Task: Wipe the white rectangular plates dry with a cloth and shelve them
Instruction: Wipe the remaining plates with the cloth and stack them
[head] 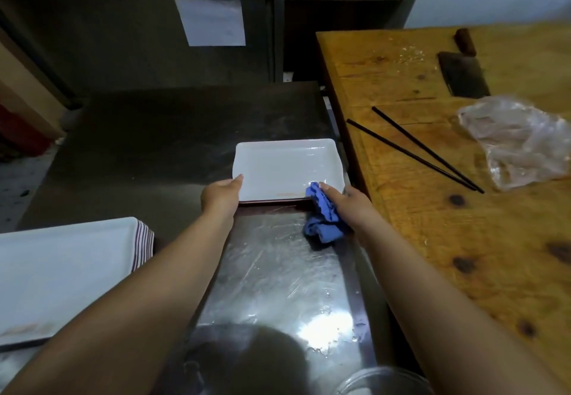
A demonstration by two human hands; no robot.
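Note:
A white rectangular plate [284,169] is held level over the steel counter [278,271], in the middle of the view. My left hand [221,197] grips its near left corner, thumb on the rim. My right hand [346,206] holds its near right corner together with a crumpled blue cloth [323,218], which hangs below the plate's edge. Another white rectangular plate [61,268] lies at the lower left on a striped cloth [143,246].
A wooden chopping table [432,209] stands to the right with black chopsticks [414,150], a cleaver [462,74] and a clear plastic bag [519,144]. A dark cabinet with a paper sheet [211,22] is behind. A metal bowl rim [383,382] shows at the bottom.

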